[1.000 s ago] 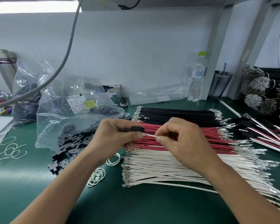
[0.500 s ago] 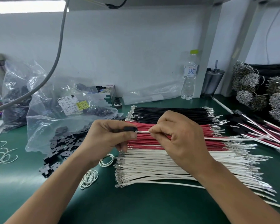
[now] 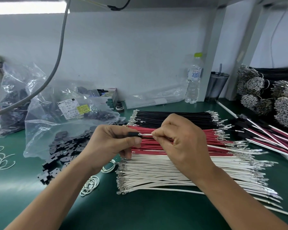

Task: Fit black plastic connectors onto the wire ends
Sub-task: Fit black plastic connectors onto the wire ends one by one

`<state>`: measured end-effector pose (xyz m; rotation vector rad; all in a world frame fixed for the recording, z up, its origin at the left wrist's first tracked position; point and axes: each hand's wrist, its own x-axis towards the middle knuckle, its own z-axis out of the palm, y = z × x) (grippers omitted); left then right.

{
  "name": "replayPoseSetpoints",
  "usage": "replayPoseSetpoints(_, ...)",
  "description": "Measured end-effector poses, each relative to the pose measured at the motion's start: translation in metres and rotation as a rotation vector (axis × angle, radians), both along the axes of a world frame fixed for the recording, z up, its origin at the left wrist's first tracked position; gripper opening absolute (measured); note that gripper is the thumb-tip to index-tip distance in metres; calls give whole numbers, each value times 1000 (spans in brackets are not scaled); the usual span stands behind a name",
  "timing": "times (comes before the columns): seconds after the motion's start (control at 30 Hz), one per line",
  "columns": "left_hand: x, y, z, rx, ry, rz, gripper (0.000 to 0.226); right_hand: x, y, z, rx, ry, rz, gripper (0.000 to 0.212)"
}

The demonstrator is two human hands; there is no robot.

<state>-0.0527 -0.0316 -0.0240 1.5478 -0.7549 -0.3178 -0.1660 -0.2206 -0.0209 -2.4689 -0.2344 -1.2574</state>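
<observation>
Left hand: curled around a black connector, thumb and forefinger pinching it so its open end faces right.
Right hand: fingertips pinching a white wire just behind its metal terminal, which sits at the connector's mouth.
Where it happens: above the red wires, near the middle of the tabletop.
Step in hand: seating the terminal in the housing, by my reading.
Doing it well: keep wire and connector in one straight line, grip close to the terminal so the wire does not buckle, push steadily until it seats.
Stock: black wires far, white wires near; loose connectors spill from a clear bag at left.
Finished pieces: seemingly at right.
Room: green mat, pale wall behind, water bottle and a dark cup far right.
</observation>
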Motion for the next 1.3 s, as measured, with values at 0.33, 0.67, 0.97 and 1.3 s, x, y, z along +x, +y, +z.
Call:
replayPoseSetpoints(0.33, 5, 11, 5, 139, -98, -67, 26, 6, 3, -6, 393, 240, 226, 11)
replayPoseSetpoints(0.67, -1, 6, 2, 195, -200, -42, 13, 6, 9, -7, 209, 191, 186, 5)
replayPoseSetpoints(0.97, -1, 5, 5, 162, -168, -48, 16, 7, 4, -7, 184, 216, 150, 5)
replayPoseSetpoints(1.3, -5, 5, 13, 67, -179, -52, 15, 3, 10, 5, 26, 88, 57, 12)
